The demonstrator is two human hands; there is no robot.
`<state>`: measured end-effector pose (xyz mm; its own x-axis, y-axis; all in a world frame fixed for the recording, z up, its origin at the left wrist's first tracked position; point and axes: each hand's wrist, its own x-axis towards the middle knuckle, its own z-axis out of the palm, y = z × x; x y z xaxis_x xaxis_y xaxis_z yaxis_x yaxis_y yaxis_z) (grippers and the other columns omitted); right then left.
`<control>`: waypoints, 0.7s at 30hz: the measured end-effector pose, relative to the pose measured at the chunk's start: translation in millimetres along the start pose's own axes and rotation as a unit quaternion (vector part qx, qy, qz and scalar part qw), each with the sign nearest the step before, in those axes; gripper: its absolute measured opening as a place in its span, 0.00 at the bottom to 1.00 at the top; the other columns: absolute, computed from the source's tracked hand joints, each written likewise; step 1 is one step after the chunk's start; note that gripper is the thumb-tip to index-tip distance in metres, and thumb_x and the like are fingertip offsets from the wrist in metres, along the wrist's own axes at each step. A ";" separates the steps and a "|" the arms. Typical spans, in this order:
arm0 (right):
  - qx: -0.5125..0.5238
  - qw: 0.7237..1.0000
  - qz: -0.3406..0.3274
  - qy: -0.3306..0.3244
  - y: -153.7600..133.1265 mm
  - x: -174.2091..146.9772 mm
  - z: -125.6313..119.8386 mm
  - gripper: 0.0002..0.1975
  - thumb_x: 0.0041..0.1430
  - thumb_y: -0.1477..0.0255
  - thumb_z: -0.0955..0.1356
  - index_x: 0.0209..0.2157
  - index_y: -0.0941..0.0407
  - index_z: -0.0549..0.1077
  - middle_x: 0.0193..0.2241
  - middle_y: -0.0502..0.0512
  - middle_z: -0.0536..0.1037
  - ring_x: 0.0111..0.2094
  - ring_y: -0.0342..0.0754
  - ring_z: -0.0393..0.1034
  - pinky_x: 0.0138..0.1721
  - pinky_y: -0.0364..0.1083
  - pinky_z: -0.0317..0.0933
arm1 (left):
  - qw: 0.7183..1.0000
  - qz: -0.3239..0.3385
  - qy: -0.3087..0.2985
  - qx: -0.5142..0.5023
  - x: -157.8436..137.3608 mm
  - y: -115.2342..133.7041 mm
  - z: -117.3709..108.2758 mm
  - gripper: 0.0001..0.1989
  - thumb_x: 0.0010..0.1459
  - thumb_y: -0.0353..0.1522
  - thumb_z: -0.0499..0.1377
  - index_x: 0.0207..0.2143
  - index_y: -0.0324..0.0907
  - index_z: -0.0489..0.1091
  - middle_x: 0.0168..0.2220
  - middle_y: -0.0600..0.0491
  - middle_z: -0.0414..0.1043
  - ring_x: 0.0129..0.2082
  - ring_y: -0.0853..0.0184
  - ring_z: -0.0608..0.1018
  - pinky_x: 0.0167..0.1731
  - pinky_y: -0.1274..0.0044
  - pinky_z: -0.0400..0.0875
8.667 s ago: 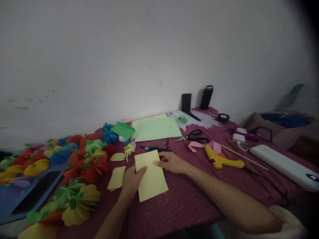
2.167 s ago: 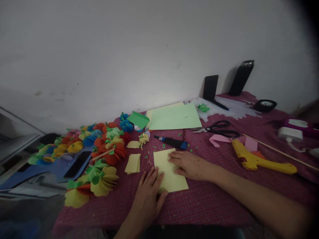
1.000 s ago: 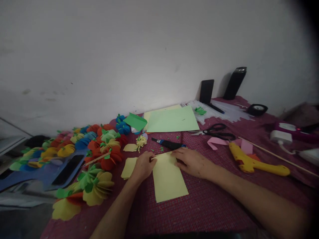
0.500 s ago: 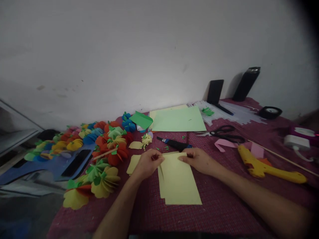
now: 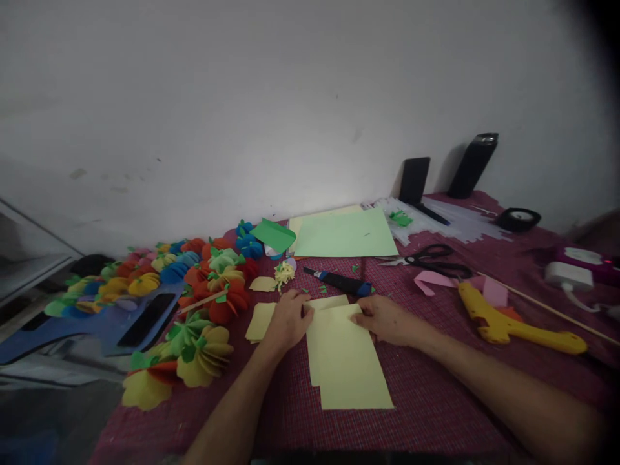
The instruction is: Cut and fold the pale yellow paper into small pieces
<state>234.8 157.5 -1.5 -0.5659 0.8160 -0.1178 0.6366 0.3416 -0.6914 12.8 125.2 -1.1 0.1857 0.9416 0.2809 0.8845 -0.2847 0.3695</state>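
Two overlapping pale yellow paper sheets lie before me, the front yellow sheet (image 5: pixel 352 365) partly covering the back yellow sheet (image 5: pixel 312 361). My left hand (image 5: pixel 292 316) grips their upper left edge between thumb and fingers. The top right corner of the front sheet is pinched by my right hand (image 5: pixel 382 318). Just left of my left hand sits a small stack of yellow paper pieces (image 5: pixel 259 321). Beyond both hands lies a utility knife (image 5: pixel 339 281) with a dark handle, near a little heap of yellow paper shreds (image 5: pixel 284 274).
Colourful paper pumpkins (image 5: pixel 227 300) crowd the left side. Light green sheets (image 5: pixel 346 234) lie at the back. On the right are black-handled scissors (image 5: pixel 431 258), a yellow glue gun (image 5: pixel 513 323), a wooden stick (image 5: pixel 542 303) and a white plug (image 5: pixel 569 276). A black bottle (image 5: pixel 473 166) stands by the wall.
The front sheet has shifted slightly toward me, so more of the back sheet's top edge shows. Both hands stay at the sheets' upper edge, the right a little lower.
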 end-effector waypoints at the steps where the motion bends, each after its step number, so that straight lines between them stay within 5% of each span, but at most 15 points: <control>1: -0.013 1.000 -0.003 0.008 -0.2 -0.1 0.0 0.12 0.52 0.67 0.59 0.21 0.59 0.65 0.16 0.50 0.69 0.16 0.40 0.63 0.16 0.38 0.50 | 1.000 0.001 -0.005 0.002 -0.3 0.6 0.8 0.10 0.49 0.29 0.52 0.36 0.39 0.67 0.34 0.49 0.66 0.38 0.65 0.68 0.41 0.73 0.60; 10: -0.107 0.990 -0.026 0.085 -6.7 -2.7 0.4 0.12 0.52 0.67 0.60 0.20 0.57 0.65 0.18 0.52 0.70 0.19 0.42 0.63 0.19 0.40 0.47 | 0.981 -0.070 -0.017 -0.182 -0.2 4.8 -3.2 0.02 0.46 0.27 0.53 0.23 0.40 0.65 0.26 0.54 0.63 0.31 0.68 0.66 0.34 0.76 0.59; 21: 0.016 0.997 -0.029 0.075 -0.6 1.9 10.0 0.12 0.54 0.67 0.58 0.25 0.58 0.67 0.18 0.50 0.70 0.18 0.41 0.62 0.19 0.39 0.49 | 0.931 -0.159 -0.028 -0.327 4.1 6.1 0.8 0.08 0.52 0.34 0.49 0.27 0.39 0.61 0.19 0.60 0.58 0.17 0.75 0.62 0.17 0.84 0.54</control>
<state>228.1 154.2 -8.5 -0.5149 0.8568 0.0283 0.5866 0.3762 -0.7172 19.4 127.5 1.6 -0.0032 0.9997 0.0253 0.4522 -0.0211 0.8917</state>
